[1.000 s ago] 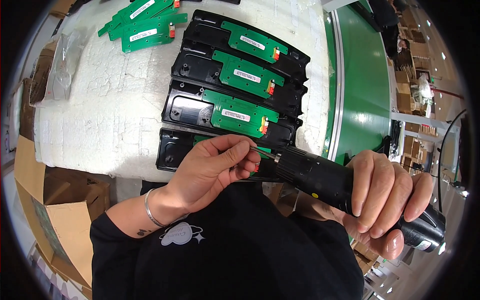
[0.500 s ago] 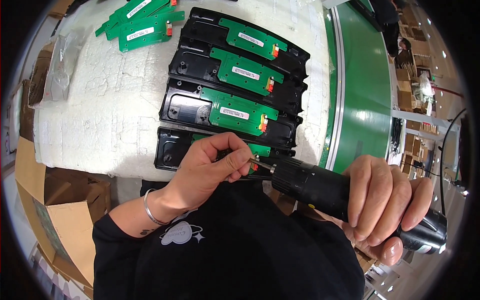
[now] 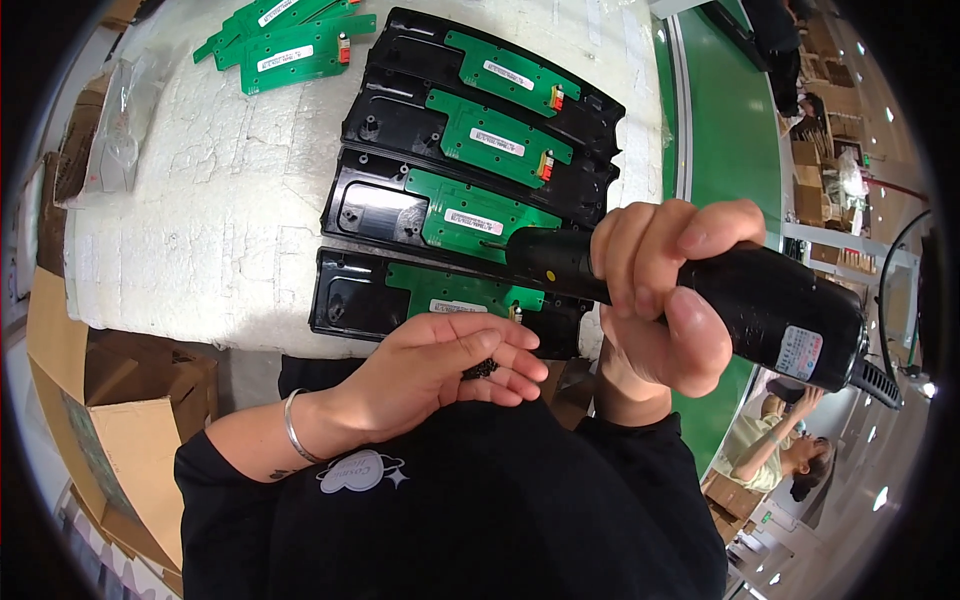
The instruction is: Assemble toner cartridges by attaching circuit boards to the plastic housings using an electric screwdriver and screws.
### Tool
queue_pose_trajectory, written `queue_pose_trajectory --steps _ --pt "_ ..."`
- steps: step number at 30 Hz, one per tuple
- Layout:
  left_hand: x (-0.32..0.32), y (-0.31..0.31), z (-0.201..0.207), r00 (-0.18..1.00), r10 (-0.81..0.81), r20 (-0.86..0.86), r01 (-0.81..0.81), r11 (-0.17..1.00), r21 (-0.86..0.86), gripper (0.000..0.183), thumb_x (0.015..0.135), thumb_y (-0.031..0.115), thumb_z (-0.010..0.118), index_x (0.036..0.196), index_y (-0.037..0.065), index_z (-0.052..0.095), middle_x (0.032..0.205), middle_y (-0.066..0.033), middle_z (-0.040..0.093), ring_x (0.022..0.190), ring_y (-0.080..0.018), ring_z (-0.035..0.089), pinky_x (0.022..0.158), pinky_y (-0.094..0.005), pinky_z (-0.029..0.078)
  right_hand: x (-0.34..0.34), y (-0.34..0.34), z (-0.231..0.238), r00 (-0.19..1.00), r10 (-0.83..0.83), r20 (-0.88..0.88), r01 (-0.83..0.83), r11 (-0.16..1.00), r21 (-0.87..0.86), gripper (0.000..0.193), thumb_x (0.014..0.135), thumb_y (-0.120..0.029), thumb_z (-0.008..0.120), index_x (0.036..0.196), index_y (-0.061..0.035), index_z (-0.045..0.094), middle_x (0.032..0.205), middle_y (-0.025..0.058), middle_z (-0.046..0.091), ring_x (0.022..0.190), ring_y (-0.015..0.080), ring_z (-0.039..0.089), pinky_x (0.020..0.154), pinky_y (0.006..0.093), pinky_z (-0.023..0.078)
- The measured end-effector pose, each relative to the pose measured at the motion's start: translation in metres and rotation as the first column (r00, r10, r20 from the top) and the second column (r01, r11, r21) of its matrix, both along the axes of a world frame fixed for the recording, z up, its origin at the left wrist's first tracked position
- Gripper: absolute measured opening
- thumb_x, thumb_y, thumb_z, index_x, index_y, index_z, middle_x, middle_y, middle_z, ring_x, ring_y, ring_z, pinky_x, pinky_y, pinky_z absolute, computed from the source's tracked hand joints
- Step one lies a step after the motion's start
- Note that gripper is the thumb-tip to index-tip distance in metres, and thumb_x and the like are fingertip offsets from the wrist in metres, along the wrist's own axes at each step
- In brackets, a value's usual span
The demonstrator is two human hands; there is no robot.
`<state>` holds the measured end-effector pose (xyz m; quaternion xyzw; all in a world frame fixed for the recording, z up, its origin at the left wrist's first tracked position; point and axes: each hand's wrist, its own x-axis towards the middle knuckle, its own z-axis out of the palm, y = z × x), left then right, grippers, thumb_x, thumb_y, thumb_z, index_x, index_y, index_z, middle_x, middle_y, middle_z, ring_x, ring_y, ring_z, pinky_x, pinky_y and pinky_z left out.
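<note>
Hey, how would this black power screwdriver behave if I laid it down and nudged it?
The screwdriver is probably fairly heavy, since its thick body fills the right hand. Its rounded shape might let it roll. The ribbed sleeve at its rear suggests a cord that could tug.

The table (image 3: 220,230) is covered with white, foam-like material, and to its right a smooth green surface (image 3: 730,170) is bordered by a pale metal rail (image 3: 683,120). An open cardboard carton (image 3: 110,440) is seen at the lower left, while brown boxes (image 3: 808,180) are piled beyond the green surface. Toward the right rim, the ceiling is dotted with small bright lights (image 3: 881,498).
</note>
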<state>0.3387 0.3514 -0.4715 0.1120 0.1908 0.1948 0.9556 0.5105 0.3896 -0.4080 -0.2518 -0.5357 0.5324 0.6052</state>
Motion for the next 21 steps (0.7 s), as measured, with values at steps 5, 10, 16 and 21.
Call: queue_pose_trajectory --steps 5,10,16,21 --pt "-0.001 -0.001 0.004 0.999 0.018 -0.047 -0.013 0.996 0.091 0.024 0.094 0.021 0.039 0.099 0.001 0.050 0.094 -0.0146 0.059 0.085 -0.0190 0.059 0.073 -0.0265 0.047 -0.005 0.003 0.000 0.999 0.028 0.027 -0.027 0.999 -0.035 0.027 0.071 -0.003 0.059 0.091 -0.0035 0.041 0.064 0.0063 0.047 0.056 0.0145 0.044 0.053 0.0278 0.038" --pt "-0.003 0.004 0.004 0.991 0.015 -0.133 0.015 0.975 0.222 0.016 0.092 0.016 0.045 0.094 0.002 0.051 0.085 -0.0117 0.060 0.076 -0.0154 0.059 0.066 -0.0238 0.048 -0.020 0.003 0.002 0.977 -0.068 0.202 0.077 0.996 -0.038 0.025 0.069 -0.011 0.055 0.087 -0.0058 0.040 0.056 0.0018 0.041 0.045 0.0108 0.036 0.047 0.0272 0.033" --pt "-0.005 0.007 0.003 0.982 0.083 -0.172 -0.044 0.975 0.216 0.022 0.090 0.018 0.050 0.097 -0.002 0.056 0.087 -0.0093 0.061 0.075 -0.0132 0.060 0.069 -0.0230 0.048 -0.021 0.006 0.001 0.960 0.009 0.281 -0.016 1.000 0.021 0.025 0.069 -0.009 0.058 0.086 -0.0061 0.040 0.056 0.0023 0.043 0.045 0.0112 0.038 0.045 0.0264 0.032" --pt "-0.007 0.008 0.005 0.989 0.029 -0.147 -0.011 0.993 0.119 0.024 0.092 0.019 0.046 0.097 -0.002 0.055 0.086 -0.0100 0.060 0.077 -0.0143 0.059 0.070 -0.0240 0.048 -0.021 0.005 0.009 0.967 0.004 0.254 0.002 1.000 -0.023 0.026 0.069 -0.010 0.057 0.088 -0.0060 0.040 0.056 0.0013 0.042 0.045 0.0115 0.039 0.046 0.0270 0.033"
